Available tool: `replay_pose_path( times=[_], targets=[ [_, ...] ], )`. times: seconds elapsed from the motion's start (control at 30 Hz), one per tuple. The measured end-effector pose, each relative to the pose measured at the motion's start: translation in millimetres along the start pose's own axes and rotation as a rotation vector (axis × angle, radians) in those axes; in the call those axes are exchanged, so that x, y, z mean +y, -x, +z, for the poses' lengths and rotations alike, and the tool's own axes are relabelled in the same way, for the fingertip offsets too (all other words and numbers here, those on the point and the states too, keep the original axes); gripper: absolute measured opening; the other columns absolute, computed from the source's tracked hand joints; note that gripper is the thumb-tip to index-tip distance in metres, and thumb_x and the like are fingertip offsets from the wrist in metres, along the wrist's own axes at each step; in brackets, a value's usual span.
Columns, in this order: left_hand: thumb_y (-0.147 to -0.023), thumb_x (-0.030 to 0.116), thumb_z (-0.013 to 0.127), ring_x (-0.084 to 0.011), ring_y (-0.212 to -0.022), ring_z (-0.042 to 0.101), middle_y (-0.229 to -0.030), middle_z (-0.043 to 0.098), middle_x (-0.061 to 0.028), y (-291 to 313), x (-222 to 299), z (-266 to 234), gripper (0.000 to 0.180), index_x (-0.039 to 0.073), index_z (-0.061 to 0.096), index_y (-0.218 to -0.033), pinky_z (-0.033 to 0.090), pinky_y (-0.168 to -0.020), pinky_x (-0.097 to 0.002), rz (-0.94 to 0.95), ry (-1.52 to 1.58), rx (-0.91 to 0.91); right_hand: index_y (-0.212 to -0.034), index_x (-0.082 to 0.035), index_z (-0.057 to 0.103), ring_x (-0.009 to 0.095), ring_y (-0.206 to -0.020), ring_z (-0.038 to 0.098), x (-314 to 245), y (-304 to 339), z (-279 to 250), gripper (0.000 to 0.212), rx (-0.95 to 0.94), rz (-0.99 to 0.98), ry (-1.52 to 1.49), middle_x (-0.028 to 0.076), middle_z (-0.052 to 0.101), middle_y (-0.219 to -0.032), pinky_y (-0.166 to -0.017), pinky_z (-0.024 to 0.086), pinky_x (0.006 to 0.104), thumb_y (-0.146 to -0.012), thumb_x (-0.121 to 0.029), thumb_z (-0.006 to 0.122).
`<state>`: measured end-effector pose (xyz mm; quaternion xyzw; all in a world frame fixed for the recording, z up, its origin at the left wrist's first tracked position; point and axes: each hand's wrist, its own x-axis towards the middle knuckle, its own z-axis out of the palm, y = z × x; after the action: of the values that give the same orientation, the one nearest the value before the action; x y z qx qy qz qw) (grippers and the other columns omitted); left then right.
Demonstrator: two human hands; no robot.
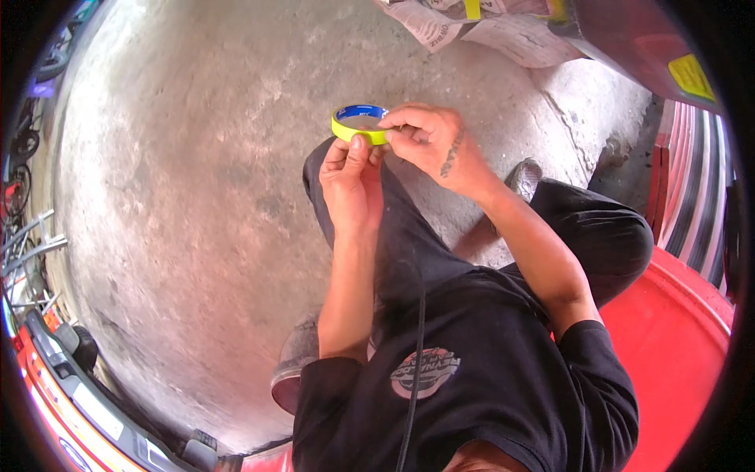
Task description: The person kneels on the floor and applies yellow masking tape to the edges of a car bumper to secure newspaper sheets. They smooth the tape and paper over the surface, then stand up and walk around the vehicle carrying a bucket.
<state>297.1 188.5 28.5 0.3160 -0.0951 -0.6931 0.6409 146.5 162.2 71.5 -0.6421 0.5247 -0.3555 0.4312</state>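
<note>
- Seemingly at the stage of picking up a loose end on the yellow tape (343, 130), judging by the pose.
- Probably calling next for a firm hold on the left and a short, careful pull on the right, without squashing the roll.
- Held up in front of the body, by the left knee (316, 163) and over the floor (197, 157), with the blue core (364, 109) in view.
- With the left hand (351, 181): clamped on the near side, using the thumb against the outer face and fingers curled below.
- With the right hand (438, 145): pinched at the right edge between 2 digits, thumb and forefinger, nearly closed; no telling whether on a loose end or just the rim.
- Close together at 1 roll with both hands.
</note>
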Motion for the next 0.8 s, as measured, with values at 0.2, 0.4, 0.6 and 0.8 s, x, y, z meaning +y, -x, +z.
replay_pose_path(
  times=[0.2, 0.4, 0.6, 0.8],
  targets=[
    [-0.098, 0.006, 0.066, -0.0183, -0.099, 0.063, -0.104, 0.067, -0.0066, 9, -9, 8, 0.024, -0.003, 0.067, -0.121, 0.049, -0.088, -0.0295, 0.303, -0.699, -0.072, -0.11, 0.004, 0.07, 0.008, -0.069, 0.065, 3, 1, 3, 0.018, 0.068, 0.312, -0.44, 0.007, 0.072, -0.087, -0.064, 0.055, 0.0246, -0.098, -0.005, 0.06],
    [-0.094, 0.007, 0.068, -0.0203, -0.095, 0.063, -0.1, 0.067, -0.0108, 12, -8, 10, 0.031, -0.001, 0.066, -0.123, 0.048, -0.087, -0.0322, 0.381, -0.979, -0.106, -0.112, 0.002, 0.07, 0.016, -0.077, 0.072, -7, 9, 3, 0.019, 0.073, 0.193, -0.034, 0.009, 0.073, -0.092, -0.066, 0.058, 0.0298, -0.097, -0.007, 0.063],
    [-0.091, 0.006, 0.066, -0.0317, -0.09, 0.062, -0.099, 0.069, -0.0148, 9, 0, 8, 0.024, 0.001, 0.068, -0.114, 0.044, -0.082, -0.0399, 0.445, -1.323, -0.166, -0.112, -0.001, 0.071, 0.034, -0.089, 0.072, 5, 13, -8, 0.026, 0.172, -0.365, 0.545, 0.015, 0.071, -0.105, -0.073, 0.06, 0.0384, -0.087, -0.007, 0.072],
    [-0.091, 0.003, 0.064, -0.0298, -0.088, 0.06, -0.094, 0.068, -0.0104, 4, 4, 13, 0.019, 0.003, 0.07, -0.109, 0.04, -0.084, -0.0412, 0.656, -1.586, -0.273, -0.107, 0.0, 0.07, 0.03, -0.089, 0.071, 19, 17, -8, 0.022, 0.151, -0.476, 0.566, 0.016, 0.069, -0.104, -0.073, 0.06, 0.0379, -0.085, -0.003, 0.07]
  ],
)
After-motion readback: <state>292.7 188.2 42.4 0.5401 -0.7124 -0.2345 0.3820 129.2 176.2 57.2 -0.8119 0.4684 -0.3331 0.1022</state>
